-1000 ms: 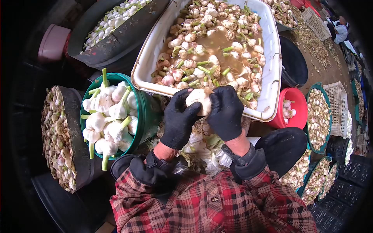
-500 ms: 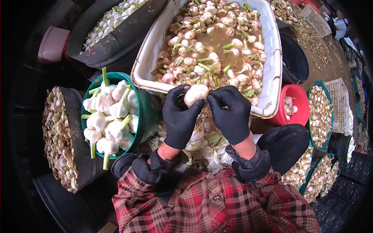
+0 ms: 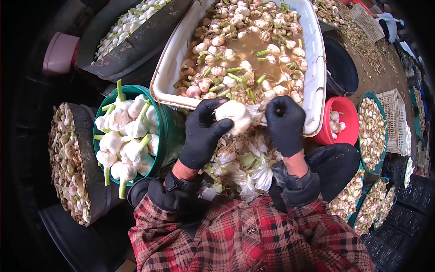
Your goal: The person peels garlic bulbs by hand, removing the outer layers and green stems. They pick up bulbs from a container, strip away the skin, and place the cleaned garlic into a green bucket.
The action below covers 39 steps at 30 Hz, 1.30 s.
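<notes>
My left hand (image 3: 203,134), in a black glove, grips a white garlic bulb (image 3: 234,115) just below the near rim of a white tub (image 3: 317,90). My right hand (image 3: 285,124), also gloved in black, is pulled to the right of the bulb and pinches a strip of papery skin (image 3: 257,113) that still joins the bulb. A heap of peeled skins (image 3: 244,163) lies on my lap under both hands. The tub holds muddy water and several unpeeled garlic bulbs (image 3: 235,59) with green stems.
A green bucket (image 3: 170,131) of clean white garlic stands at my left. A red bowl (image 3: 346,119) with a few bulbs is at my right. Black tubs of garlic (image 3: 68,158) and trimmings surround me, with white crates (image 3: 394,122) and dark crates at the far right.
My right hand has moved away to the right of the bulb, drawing a strip of skin off it. My left hand keeps hold of the bulb.
</notes>
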Tool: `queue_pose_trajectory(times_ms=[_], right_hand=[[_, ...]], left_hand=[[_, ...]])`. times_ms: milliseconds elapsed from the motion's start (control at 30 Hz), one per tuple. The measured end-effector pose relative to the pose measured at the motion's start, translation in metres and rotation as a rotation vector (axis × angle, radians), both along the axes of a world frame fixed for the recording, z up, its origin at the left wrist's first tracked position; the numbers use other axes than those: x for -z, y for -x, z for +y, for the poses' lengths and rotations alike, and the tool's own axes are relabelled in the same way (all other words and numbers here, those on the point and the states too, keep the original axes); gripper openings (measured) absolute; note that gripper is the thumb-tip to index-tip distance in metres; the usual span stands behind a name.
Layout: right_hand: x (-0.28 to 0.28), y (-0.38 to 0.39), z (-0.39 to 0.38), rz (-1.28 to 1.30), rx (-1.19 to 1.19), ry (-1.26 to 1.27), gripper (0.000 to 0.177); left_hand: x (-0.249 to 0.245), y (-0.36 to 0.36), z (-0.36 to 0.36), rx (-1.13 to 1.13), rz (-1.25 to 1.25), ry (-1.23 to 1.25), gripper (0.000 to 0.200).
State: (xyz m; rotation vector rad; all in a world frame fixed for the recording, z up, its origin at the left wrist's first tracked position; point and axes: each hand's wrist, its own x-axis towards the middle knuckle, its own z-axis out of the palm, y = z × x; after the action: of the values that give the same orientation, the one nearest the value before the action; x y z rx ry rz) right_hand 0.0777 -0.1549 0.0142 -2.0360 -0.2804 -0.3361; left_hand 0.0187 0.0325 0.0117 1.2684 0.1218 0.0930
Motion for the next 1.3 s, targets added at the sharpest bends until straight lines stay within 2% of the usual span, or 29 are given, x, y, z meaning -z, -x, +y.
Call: queue_pose_trajectory(times_ms=[67,133,200,267,333,400,433,500,667,733,867,933,967,1067,1100,1233,1300], right_hand=[[0.005,-0.009,-0.020,-0.032,0.104,0.178,0.009],[0.004,-0.011,-0.031,-0.085,0.038,0.187,0.010],[-0.009,-0.010,-0.027,-0.137,-0.029,0.195,0.011],[-0.025,0.001,-0.011,-0.141,-0.190,0.003,0.014],[-0.033,0.016,0.004,-0.049,-0.191,-0.008,0.015],[-0.030,0.023,0.014,0.239,-0.199,-0.191,0.014],[-0.021,0.022,0.016,0.178,-0.201,-0.167,0.014],[-0.017,0.022,0.019,0.186,-0.201,-0.165,0.013],[-0.009,0.026,0.021,0.136,-0.207,-0.045,0.005],[-0.006,0.026,0.019,0.015,-0.126,0.061,0.003],[0.005,0.016,-0.009,0.017,-0.027,0.134,0.006],[0.002,0.010,-0.021,-0.069,-0.028,0.301,0.012],[-0.002,0.009,-0.022,-0.061,-0.045,0.255,0.021],[-0.019,0.007,-0.016,-0.196,-0.185,0.158,0.026],[-0.020,0.009,-0.009,-0.161,-0.243,0.095,0.026],[-0.018,0.013,0.006,-0.105,-0.333,0.108,0.021],[-0.016,0.014,0.005,-0.085,-0.346,0.101,0.020]], left_hand=[[-0.007,0.000,0.005,0.062,0.046,0.241,0.046],[-0.012,-0.001,0.004,0.065,0.026,0.228,0.046],[-0.011,-0.002,0.005,0.081,-0.170,-0.276,0.047],[-0.007,-0.003,0.003,0.088,-0.141,-0.252,0.047],[-0.001,-0.004,0.003,0.094,-0.116,-0.228,0.047],[0.006,-0.006,0.002,0.035,-0.209,-0.284,0.051],[0.006,-0.006,0.000,0.034,-0.207,-0.283,0.051],[0.007,-0.006,-0.005,0.006,-0.026,0.127,0.058],[0.001,-0.002,-0.010,0.020,-0.001,-0.070,0.065],[0.000,-0.001,-0.009,0.033,0.034,-0.115,0.065],[0.007,-0.005,-0.001,0.064,0.015,0.081,0.064],[0.008,-0.004,-0.001,0.110,0.042,0.147,0.064],[0.004,-0.004,-0.002,0.124,0.070,0.153,0.066],[-0.001,-0.003,-0.003,0.161,0.122,0.175,0.069],[-0.002,-0.003,-0.003,0.184,0.143,0.191,0.070],[-0.001,-0.002,-0.004,0.273,0.136,0.147,0.070],[-0.002,-0.001,-0.005,0.262,0.156,0.268,0.071]])
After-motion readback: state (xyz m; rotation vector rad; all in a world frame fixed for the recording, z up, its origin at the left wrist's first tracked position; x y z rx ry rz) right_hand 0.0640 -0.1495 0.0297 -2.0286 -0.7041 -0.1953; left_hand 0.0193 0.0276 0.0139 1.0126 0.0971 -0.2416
